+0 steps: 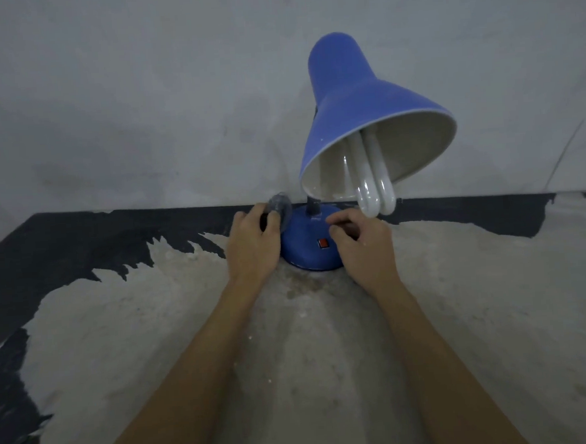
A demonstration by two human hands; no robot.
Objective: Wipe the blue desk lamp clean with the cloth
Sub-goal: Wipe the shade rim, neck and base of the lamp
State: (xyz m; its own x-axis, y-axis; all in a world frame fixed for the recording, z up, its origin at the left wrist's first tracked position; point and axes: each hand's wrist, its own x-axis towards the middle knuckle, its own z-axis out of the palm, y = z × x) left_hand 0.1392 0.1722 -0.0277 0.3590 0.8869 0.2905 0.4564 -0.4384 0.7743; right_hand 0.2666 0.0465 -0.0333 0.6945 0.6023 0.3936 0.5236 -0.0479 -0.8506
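Note:
The blue desk lamp (357, 115) stands at the back of a worn surface, against the wall. Its shade tilts toward me and shows a white tube bulb (373, 189). The round blue base (306, 245) carries a red switch (323, 243). My left hand (251, 241) rests at the base's left side, fingers closed on a small grey cloth (279, 205) that sticks up beside the lamp's neck. My right hand (361, 241) lies on the base's right side with its fingers curled over the edge. The neck is mostly hidden behind the shade.
The surface (293, 359) is pale, stained and rough, with peeling black paint (63, 249) along the left and back edges. A grey wall (140, 111) rises directly behind the lamp. A thin line, perhaps a cord (565, 153), runs down the wall at right.

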